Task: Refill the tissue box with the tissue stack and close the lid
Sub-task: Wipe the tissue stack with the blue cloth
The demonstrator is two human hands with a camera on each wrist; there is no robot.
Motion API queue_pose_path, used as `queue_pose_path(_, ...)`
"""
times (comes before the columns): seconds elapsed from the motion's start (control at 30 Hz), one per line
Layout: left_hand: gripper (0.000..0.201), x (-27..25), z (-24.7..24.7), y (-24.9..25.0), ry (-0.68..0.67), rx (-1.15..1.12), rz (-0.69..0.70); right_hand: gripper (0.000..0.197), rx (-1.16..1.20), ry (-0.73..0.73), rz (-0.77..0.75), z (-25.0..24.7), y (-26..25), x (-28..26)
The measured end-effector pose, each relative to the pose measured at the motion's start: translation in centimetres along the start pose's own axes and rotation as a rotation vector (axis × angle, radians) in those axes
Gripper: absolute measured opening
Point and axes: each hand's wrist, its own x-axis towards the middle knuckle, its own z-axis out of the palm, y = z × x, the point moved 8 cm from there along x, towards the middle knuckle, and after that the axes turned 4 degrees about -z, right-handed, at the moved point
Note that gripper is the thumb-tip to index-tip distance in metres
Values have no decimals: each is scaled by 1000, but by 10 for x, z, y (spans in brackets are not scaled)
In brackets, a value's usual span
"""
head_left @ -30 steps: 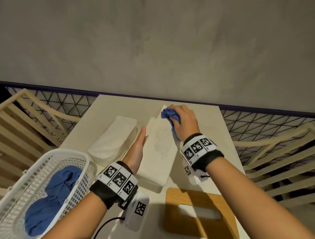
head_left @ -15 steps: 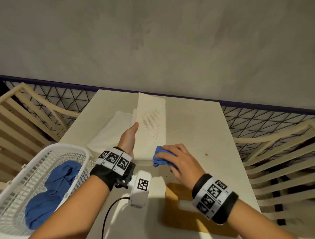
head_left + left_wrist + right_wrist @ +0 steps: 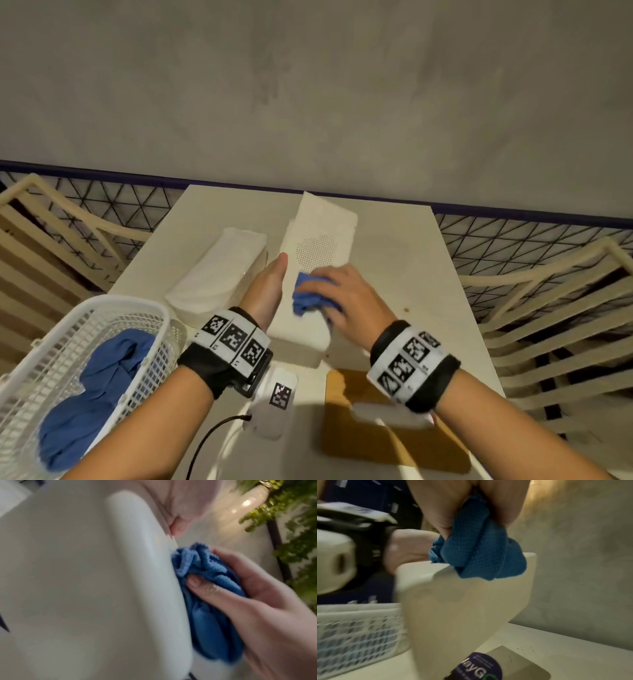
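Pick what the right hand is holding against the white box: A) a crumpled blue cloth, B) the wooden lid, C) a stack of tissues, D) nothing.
A: the right hand grips a crumpled blue cloth pressed on the white box, while the tissue stack and wooden lid lie untouched on the table.

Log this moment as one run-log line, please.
stage: wiping box | right hand: grips blue cloth on white tissue box | left hand: flat against box side | tissue stack: outside box
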Motion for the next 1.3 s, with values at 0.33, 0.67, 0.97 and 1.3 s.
queue_pose_path(0.33, 19, -19, -1, 10, -29, 361, 278, 24, 285, 513, 420, -57, 82, 7)
queue_pose_path(0.67, 24, -21, -1, 16, -51, 488, 284, 28, 161, 441, 490, -64, 89, 18)
queue_pose_path(0.97, 25, -25, 6, 21, -19, 812, 405, 28, 168, 319, 303, -52, 57, 37)
queue_pose_path(1.3, 9, -29, 4, 17, 3, 646, 421, 28, 279, 427, 471, -42, 82, -13)
